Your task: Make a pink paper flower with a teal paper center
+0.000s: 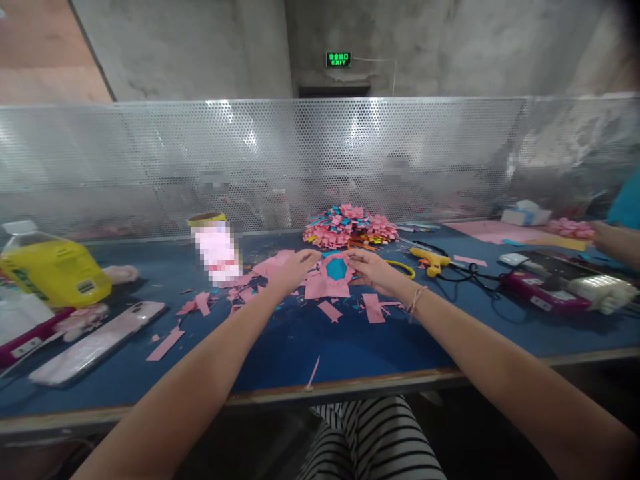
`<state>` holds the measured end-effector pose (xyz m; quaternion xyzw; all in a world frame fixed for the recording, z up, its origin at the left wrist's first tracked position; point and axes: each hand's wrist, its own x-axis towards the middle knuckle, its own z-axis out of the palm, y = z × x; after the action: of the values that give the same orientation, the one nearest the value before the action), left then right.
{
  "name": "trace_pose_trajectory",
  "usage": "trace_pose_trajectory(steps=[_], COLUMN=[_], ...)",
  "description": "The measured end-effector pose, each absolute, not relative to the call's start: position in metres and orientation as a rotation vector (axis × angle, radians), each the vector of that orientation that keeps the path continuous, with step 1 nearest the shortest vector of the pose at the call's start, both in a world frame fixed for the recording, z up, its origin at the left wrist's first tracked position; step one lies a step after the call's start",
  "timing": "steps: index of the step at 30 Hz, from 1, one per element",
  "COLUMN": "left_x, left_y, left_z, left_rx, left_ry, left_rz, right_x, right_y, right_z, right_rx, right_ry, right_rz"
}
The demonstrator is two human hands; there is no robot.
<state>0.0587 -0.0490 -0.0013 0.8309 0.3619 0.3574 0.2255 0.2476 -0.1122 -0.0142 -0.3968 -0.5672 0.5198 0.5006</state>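
A pink paper piece with a blue centre [337, 269] is held up between my two hands over the middle of the blue table. My left hand [299, 268] pinches its left edge, fingers closed. On the other side my right hand [373, 268] grips its upper right edge with fingers and thumb. Pink paper [326, 288] lies just below the held piece. More pink sheets [274, 265] are beside my left hand. Behind my hands rises a pile of pink, blue and yellow paper flowers [349, 228].
A phone [99, 341] and a yellow bottle [57, 267] are at left; a propped screen [217, 253] stands nearer the middle. Right of my hands are a yellow glue gun [431, 262], cables and a purple power strip [543, 293]. Another person's arm [617, 243] reaches in far right.
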Motion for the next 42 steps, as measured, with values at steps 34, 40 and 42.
trace_pose_trajectory(steps=[34,40,42], left_x=[0.067,0.068,0.07], left_y=[-0.088,-0.085,-0.085], left_z=[0.005,0.005,0.005], left_rx=[2.891,2.781,2.68], left_ry=[0.717,0.71,0.765], left_rz=[1.355,1.49,1.46], right_x=[0.243,0.245,0.246], right_y=[-0.124,-0.119,-0.118], right_z=[-0.005,-0.005,-0.006], right_rx=[-0.985,-0.914,-0.933], right_ry=[-1.953,-1.961,-1.923], right_rz=[-0.275,-0.157,-0.107])
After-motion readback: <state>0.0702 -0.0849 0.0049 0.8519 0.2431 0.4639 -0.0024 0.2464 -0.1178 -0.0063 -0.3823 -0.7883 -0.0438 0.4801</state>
